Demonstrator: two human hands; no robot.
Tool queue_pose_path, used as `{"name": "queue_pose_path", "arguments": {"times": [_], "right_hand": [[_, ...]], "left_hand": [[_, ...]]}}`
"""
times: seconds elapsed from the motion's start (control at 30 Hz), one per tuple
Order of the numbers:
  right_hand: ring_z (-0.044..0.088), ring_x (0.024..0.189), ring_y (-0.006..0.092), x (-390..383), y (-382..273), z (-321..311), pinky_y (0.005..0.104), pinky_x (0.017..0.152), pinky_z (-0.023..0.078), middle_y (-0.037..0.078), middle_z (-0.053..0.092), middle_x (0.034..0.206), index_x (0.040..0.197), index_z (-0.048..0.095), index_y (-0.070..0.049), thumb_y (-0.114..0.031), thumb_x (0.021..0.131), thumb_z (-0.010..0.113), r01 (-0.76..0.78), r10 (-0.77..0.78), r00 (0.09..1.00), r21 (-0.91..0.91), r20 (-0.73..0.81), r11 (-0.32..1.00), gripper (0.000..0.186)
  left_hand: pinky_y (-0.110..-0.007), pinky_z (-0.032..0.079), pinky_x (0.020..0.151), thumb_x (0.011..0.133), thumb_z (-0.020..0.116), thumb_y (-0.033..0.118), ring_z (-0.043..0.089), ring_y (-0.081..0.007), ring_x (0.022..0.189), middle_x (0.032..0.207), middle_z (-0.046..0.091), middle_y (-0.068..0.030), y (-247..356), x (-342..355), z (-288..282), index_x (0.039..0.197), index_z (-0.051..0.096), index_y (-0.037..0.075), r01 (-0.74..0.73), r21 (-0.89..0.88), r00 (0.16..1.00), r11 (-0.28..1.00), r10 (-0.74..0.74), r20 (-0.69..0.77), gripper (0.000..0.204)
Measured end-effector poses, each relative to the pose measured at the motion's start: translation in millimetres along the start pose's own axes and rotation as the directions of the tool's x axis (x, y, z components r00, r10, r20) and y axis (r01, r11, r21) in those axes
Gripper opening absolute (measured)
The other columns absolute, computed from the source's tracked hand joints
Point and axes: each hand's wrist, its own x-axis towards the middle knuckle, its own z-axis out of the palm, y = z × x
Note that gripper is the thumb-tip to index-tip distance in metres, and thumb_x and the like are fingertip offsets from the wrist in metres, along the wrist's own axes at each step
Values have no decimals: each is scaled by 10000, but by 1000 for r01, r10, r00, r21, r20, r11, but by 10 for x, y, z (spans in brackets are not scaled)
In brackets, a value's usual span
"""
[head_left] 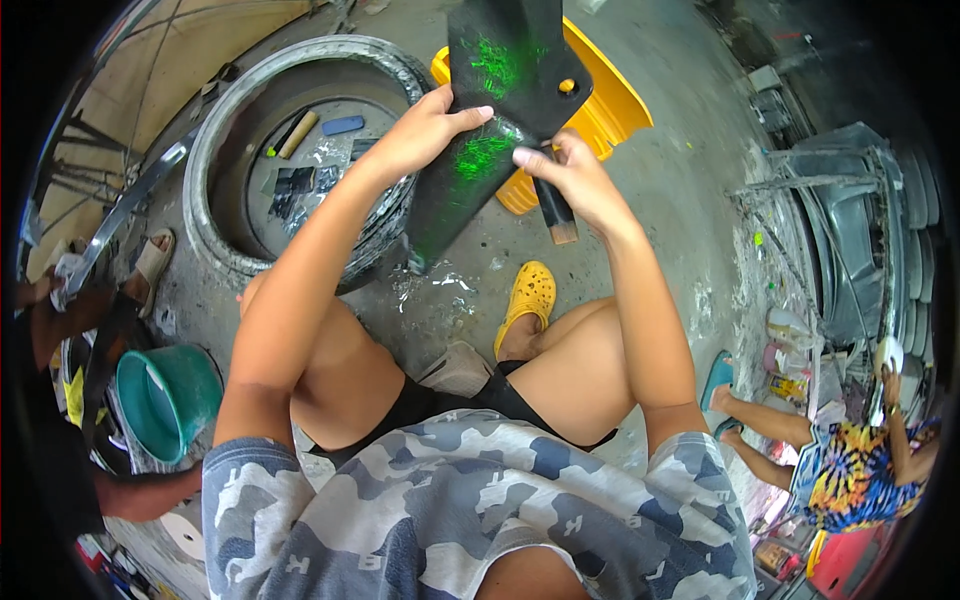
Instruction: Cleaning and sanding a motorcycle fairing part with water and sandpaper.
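Note:
My left hand (428, 133) grips the edge of a black panel (505, 25), thumb on its face and the other fingers behind. Bright green scratchy marks cover parts of the panel, and a hole pierces a tab on its right. My right hand (578, 178) is closed close to the panel's right edge, thumb pointing left. Below its fingers sticks out a black stick-like tool (553, 203) with a tan end; its other end is hidden. Behind the panel lies a yellow plastic shell-like piece (610, 95).
A tire-like ring (225, 120) at left holds a blue block (343, 125) and a tan stick (299, 134). A green bucket (190, 400) stands lower left. Another person (850, 460) is at right beside stacked grey panels (850, 230); another person's arm (150, 490) shows at left.

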Motion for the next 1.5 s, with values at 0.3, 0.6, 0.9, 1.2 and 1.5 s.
{"name": "queue_pose_path", "arguments": {"times": [0.3, 0.6, 0.9, 1.2, 1.5], "right_hand": [[478, 1111, 294, 59, 586, 184, 379, 963, 388, 154, 487, 1122, 987, 606, -100, -69, 765, 667, -135, 232, 962, -481, 147, 866, 232], [616, 878, 200, 75, 574, 813, 290, 730, 510, 136, 495, 1093, 1312, 364, -111, 20, 802, 677, -165, 162, 973, 3, 166, 986, 613], [578, 892, 177, 94, 1070, 1383, 296, 764, 500, 93, 535, 1107, 1209, 456, -56, 62, 739, 684, 25, 13, 992, 305, -122, 952, 535], [464, 1122, 212, 34, 466, 1101, 328, 863, 517, 105, 484, 1244, 1205, 485, -26, 82, 724, 695, 353, -281, 914, 233, -292, 906, 536], [493, 1109, 184, -245, -178, 962, 334, 958, 443, 93, 493, 1184, 1185, 508, 1, 112, 731, 670, 572, -480, 790, 175, -382, 802, 494]], "left_hand": [[-360, 415, 945, 886, 474, 558, 576, -285, 1083, 1178, 595, -213, -1141, 241, -744, 1218, 520, -98, 351, 566, 934, 746, -321, -157, 736], [-459, 401, 974, 868, 342, 702, 530, -380, 1154, 1227, 565, -241, -1663, -7, -1010, 1219, 555, -3, 373, 796, 923, 477, -278, -267, 815], [-482, 430, 922, 877, 416, 650, 546, -396, 1111, 1156, 592, -251, -1480, -251, -904, 1210, 538, 16, 327, 769, 945, 549, -190, -267, 726], [-442, 395, 981, 866, 448, 659, 494, -395, 1191, 1250, 527, -276, -734, -339, -825, 1326, 446, -11, 259, 682, 940, 684, -15, -342, 813], [-454, 443, 904, 852, 493, 627, 554, -410, 1097, 1146, 587, -277, -347, -358, -664, 1288, 489, 2, -19, 652, 881, 758, 321, -347, 762]]}}
